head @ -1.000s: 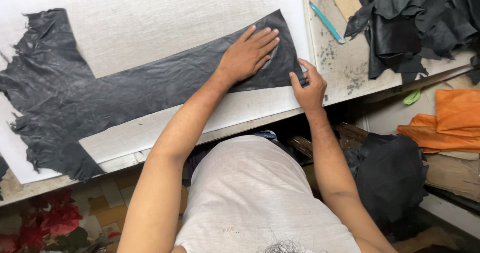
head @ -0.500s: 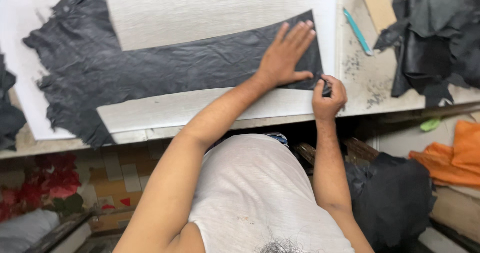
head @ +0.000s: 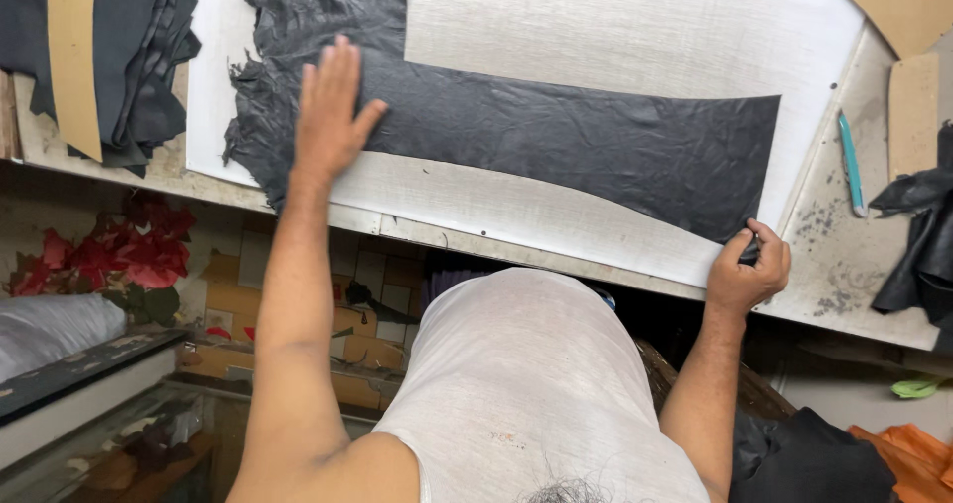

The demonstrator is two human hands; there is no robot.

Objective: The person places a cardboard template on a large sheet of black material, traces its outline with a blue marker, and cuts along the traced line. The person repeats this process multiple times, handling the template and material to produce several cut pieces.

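The left hand (head: 331,116) is pressing the black leather (head: 556,136) flat, fingers spread; the right hand (head: 747,270) is clenching a small dark tool at the corner; keeping the leather taut is best.

A black, finely wrinkled leather strip (head: 556,141) lies across a pale grey-white cutting board (head: 615,26) with a faint woven grain. Tan cardboard (head: 74,56) crosses a heap of black leather scraps (head: 149,66). A turquoise pen (head: 851,163) rests on the speckled grey table (head: 844,265). Red flowers (head: 129,250) and orange cloth (head: 908,463) show below, beside a white undershirt (head: 536,384).
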